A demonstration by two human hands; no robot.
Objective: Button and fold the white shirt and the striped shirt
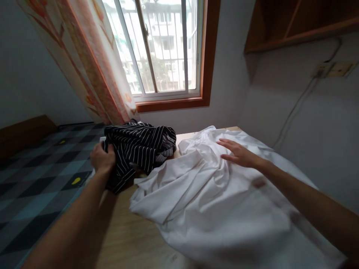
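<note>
A crumpled black garment with white stripes [140, 147] lies bunched on the wooden table. At its left edge, the fingers of my left hand [103, 157] are closed on the fabric, and the fingertips are partly hidden by it. Just above that hand shows a small white piece [103, 139] whose kind I cannot make out. A large white cloth garment [193, 201], wrinkled and spread out, covers the right part of the table. My right hand [238, 152] is over its far part, fingers stretched and apart, gripping nothing; whether it touches the cloth I cannot tell.
The wooden tabletop [131, 239] shows at the front left. A bed with a dark checked cover [42, 172] adjoins it on the left. Behind are a window [168, 48] and a floral curtain [95, 67]. A wooden shelf [305, 35] and a cable [294, 106] are on the right wall.
</note>
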